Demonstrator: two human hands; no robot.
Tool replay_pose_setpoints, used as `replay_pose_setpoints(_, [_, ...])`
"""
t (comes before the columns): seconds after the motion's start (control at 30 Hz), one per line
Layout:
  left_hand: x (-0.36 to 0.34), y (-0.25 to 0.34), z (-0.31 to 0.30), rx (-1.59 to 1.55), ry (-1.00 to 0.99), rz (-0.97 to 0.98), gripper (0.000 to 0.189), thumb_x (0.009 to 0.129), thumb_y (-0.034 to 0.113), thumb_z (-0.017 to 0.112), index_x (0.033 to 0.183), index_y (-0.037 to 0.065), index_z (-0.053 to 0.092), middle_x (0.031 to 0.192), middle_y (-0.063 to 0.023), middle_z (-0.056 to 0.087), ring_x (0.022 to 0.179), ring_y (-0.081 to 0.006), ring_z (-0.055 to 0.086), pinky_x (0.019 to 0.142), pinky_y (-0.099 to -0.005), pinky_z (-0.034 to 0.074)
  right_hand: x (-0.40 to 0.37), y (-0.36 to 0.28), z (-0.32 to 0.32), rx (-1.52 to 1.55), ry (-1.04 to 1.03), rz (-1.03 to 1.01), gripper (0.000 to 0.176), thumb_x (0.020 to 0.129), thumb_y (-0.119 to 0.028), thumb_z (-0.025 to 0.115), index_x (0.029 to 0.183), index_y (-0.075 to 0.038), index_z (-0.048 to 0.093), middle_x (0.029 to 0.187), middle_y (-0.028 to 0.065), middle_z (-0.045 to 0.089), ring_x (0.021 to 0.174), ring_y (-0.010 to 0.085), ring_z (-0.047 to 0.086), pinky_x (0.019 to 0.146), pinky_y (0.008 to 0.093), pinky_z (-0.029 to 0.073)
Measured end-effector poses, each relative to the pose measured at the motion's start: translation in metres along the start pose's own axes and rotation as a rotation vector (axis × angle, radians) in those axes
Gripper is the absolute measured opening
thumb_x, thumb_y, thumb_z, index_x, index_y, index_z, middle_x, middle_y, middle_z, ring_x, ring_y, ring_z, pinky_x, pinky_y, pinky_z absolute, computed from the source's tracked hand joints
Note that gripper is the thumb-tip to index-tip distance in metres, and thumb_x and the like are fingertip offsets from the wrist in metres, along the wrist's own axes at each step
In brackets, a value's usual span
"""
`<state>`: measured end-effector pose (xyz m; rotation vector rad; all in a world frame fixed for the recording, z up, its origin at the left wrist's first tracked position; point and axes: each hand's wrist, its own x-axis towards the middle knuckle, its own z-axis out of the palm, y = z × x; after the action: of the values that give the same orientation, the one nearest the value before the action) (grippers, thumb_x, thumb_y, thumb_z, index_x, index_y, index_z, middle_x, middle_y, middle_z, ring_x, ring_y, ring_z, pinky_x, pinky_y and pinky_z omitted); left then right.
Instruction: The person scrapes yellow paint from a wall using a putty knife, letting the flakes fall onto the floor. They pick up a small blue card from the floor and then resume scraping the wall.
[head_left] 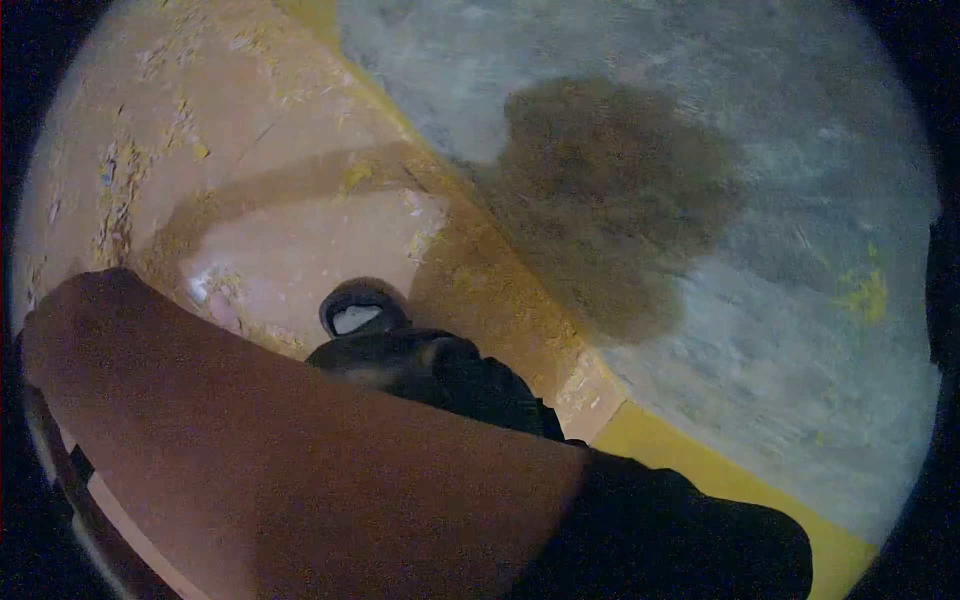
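Note:
Neither my left hand nor my right hand shows in the head view. A large bare limb [300, 450], bent at its far left end, fills the lower part of the picture very close to the camera. Black cloth [690, 530] covers its right end. Just behind the limb lies a black, creased thing [450, 375], partly hidden by it. At its tip is a rounded dark end [362, 308] with a pale patch inside.
A pinkish surface [230, 130] with flaking paint spreads across the upper left. Along its edge runs a yellow strip [690, 450], bordering a grey, scuffed surface [820, 190]. A broad dark shadow [610, 190] falls over both. Yellow smears [865, 290] mark the grey side.

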<state>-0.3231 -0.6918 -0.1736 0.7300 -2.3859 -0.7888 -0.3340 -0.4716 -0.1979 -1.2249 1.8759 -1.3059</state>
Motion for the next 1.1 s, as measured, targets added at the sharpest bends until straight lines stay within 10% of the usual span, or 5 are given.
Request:
replay_pose_setpoints(0.53, [0.046, -0.047, 0.004, -0.048, 0.094, -0.013, 0.042, 0.076, 0.015, 0.065, 0.111, -0.004, 0.054, 0.097, -0.0135, 0.062, 0.087, -0.024, 0.056, 0.081, -0.0355, 0.046, 0.013, -0.04, -0.006, 0.05, -0.091, 0.118, 0.042, 0.093, -0.034, 0.046, 0.123, -0.007, 0.057, 0.13, 0.016, 0.054, 0.12, 0.0254, 0.049, 0.101, 0.0375, 0.037])
replay_pose_setpoints(0.73, [0.05, -0.062, 0.085, -0.219, 0.183, -0.054, 0.036, 0.076, 0.016, 0.065, 0.107, -0.003, 0.059, 0.093, -0.0105, 0.063, 0.083, -0.021, 0.057, 0.078, -0.0339, 0.047, 0.075, -0.025, -0.071, 0.064, 0.171, 0.39, 0.042, 0.097, -0.037, 0.042, 0.124, -0.008, 0.057, 0.133, 0.0149, 0.053, 0.123, 0.0235, 0.047, 0.104, 0.0361, 0.034])
replay_pose_setpoints(0.9, [0.041, -0.073, 0.147, -0.376, 0.156, -0.123, 0.032, 0.076, 0.016, 0.065, 0.103, -0.002, 0.063, 0.089, -0.008, 0.065, 0.08, -0.0185, 0.057, 0.075, -0.0325, 0.048, 0.079, 0.007, -0.061, -0.177, 0.457, 0.421, 0.04, 0.083, -0.039, 0.052, 0.099, -0.008, 0.071, 0.105, 0.0151, 0.069, 0.101, 0.0304, 0.064, 0.091, 0.0393, 0.048])
replay_pose_setpoints(1.1, [0.005, -0.03, 0.262, -0.526, -0.093, -0.173, 0.027, 0.076, 0.016, 0.066, 0.098, 0.0, 0.068, 0.085, -0.0051, 0.067, 0.076, -0.0154, 0.058, 0.072, -0.0309, 0.049, 0.01, 0.101, -0.1, -0.333, 0.304, 0.235, 0.043, 0.079, -0.04, 0.058, 0.099, -0.004, 0.069, 0.105, 0.0182, 0.068, 0.099, 0.0341, 0.065, 0.084, 0.0428, 0.052])
